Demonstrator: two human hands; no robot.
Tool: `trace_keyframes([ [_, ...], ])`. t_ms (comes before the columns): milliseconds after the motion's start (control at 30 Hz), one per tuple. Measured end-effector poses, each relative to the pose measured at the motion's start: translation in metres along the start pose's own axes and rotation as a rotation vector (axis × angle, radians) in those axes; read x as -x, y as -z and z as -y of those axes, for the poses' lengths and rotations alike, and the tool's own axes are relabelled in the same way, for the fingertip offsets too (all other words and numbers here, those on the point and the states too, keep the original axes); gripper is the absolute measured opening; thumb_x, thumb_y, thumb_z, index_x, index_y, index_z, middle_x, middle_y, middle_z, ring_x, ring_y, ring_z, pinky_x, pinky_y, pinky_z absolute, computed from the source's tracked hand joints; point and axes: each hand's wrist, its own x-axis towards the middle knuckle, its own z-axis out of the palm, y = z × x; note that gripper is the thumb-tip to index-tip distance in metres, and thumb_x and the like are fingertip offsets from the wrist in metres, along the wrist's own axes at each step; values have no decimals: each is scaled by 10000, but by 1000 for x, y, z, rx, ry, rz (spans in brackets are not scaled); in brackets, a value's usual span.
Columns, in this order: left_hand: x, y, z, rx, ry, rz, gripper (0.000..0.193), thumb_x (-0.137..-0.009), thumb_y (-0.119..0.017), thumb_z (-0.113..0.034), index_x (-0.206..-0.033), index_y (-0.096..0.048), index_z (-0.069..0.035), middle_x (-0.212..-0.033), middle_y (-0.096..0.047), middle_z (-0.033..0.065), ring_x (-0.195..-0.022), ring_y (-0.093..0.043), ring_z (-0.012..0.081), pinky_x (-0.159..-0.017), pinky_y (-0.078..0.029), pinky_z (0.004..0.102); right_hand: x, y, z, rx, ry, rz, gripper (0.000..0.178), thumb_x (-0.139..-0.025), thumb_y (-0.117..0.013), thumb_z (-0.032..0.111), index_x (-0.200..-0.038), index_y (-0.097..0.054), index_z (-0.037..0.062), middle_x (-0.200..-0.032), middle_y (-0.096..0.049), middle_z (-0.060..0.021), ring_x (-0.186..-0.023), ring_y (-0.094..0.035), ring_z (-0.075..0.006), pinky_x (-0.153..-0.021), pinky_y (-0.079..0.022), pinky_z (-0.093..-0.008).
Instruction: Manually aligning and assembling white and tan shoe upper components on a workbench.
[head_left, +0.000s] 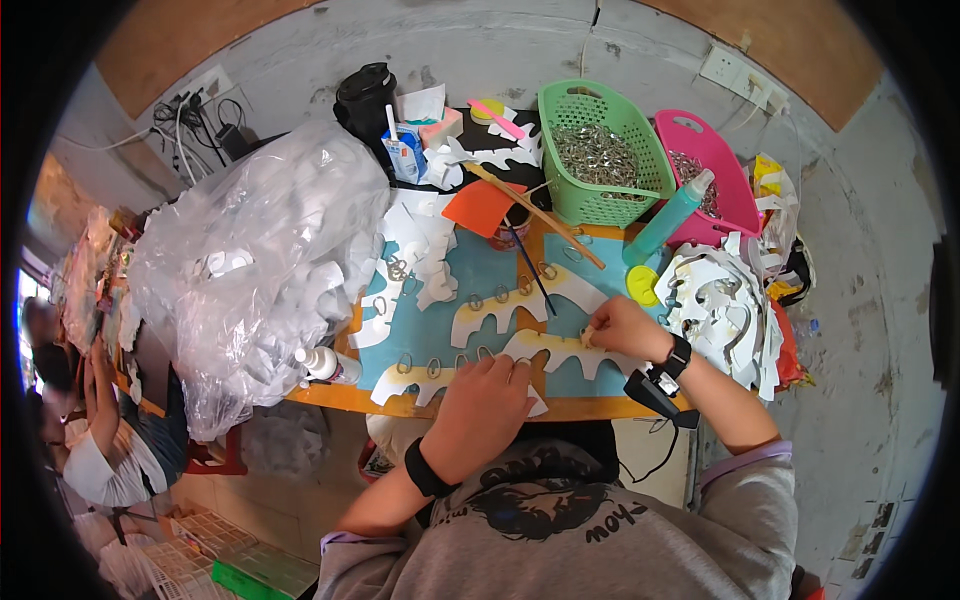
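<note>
Here, near dark stick (pixel 533 270) and yellow disc (pixel 642 285), right hand (pixel 628 328) pinches something small (pixel 587 338); left hand (pixel 478 410) unclear.

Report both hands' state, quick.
Left hand: fingers bent over a white cutout; grip cannot be told.
Right hand: closed in a pinch at the neighbouring white piece; anything held cannot be made out.

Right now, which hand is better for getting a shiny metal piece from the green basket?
Probably the right hand: it's nearer the green basket, while the left hand is farther off, over a white cutout. The right hand seems to pinch something small, though.
</note>
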Motion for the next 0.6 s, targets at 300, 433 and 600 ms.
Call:
trace_keyframes([
  [300,-8,-31,-4,18,-170,-18,376,-768,-696,-157,-1079,-585,23,-1050,-594,151,-983,-573,312,-851,-464,404,19,16,20,309,194,-81,233,-696,-661,85,-923,-711,57,-691,-658,-127,-651,-655,-291,-605,-507,-388],
  [433,-17,-51,-17,79,-274,-4,385,-764,-680,-135,-1097,-582,33,-1092,-584,158,-1021,-562,307,-881,-456,399,21,14,6,383,259,-100,209,-679,-645,91,-876,-714,81,-707,-660,-126,-692,-647,-332,-630,-513,-425],
  [600,-24,-72,-28,40,-330,-12,396,-759,-665,-134,-1105,-579,38,-1123,-564,161,-1087,-539,294,-941,-425,376,22,9,6,475,309,-73,185,-681,-632,113,-844,-717,88,-728,-664,-130,-710,-640,-351,-638,-517,-431],
])
